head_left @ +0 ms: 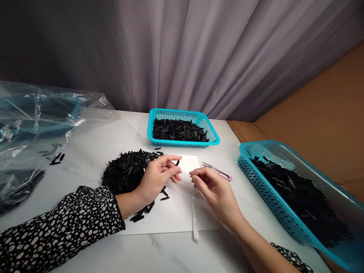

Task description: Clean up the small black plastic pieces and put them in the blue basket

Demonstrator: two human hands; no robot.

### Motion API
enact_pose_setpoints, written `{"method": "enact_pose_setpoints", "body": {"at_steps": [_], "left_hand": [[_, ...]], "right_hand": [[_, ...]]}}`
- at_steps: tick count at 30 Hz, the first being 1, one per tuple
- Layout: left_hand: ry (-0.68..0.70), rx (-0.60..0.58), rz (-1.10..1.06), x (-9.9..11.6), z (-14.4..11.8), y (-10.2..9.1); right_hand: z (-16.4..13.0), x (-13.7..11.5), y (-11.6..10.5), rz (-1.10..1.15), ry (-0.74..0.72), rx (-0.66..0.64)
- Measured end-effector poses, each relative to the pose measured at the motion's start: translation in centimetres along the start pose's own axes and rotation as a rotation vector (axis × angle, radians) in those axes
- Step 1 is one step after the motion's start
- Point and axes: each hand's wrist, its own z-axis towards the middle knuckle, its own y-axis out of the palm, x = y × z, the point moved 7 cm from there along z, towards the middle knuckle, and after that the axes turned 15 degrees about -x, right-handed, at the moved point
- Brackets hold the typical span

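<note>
My left hand (163, 174) pinches a small black stick-like piece (178, 163) between thumb and fingers. Just to its left, a heap of similar black pieces (125, 170) is piled on a white sheet (173, 223), with a few loose ones beside it. My right hand (212, 187) is closed, thumb against fingertips, above the sheet's right side; what it pinches is too small to make out. Under those fingertips, a narrow white-and-clear strip (195, 227) runs toward me; I cannot tell whether they touch. Pink-handled thread snips (218, 172) lie just beyond my right hand.
A blue basket (184, 144) of black pieces stands at the back. Another blue basket (273, 204), also holding black pieces, is at the right. Clear plastic bagging (51, 113) covers the left side, with black pieces near it. A grey curtain (176, 57) hangs behind.
</note>
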Motion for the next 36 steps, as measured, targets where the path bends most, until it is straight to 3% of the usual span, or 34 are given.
{"method": "enact_pose_setpoints", "body": {"at_steps": [4,10,28,36], "left_hand": [[-0.049,-0.062,-0.022,-0.2,0.0,0.6],[-0.097,-0.101,-0.104,-0.6,0.2,1.1],[-0.171,-0.191,-0.161,-0.9,0.1,2.1],[-0.144,-0.322,-0.21,-1.2,-0.2,2.8]], "right_hand": [[0.1,1.0,-0.6,0.326,0.047,0.017],[-0.2,0.4,-0.5,0.434,-0.008,0.039],[-0.4,-0.2,-0.3,0.45,0.006,0.028],[-0.4,0.2,-0.5,0.417,0.038,0.074]]}}
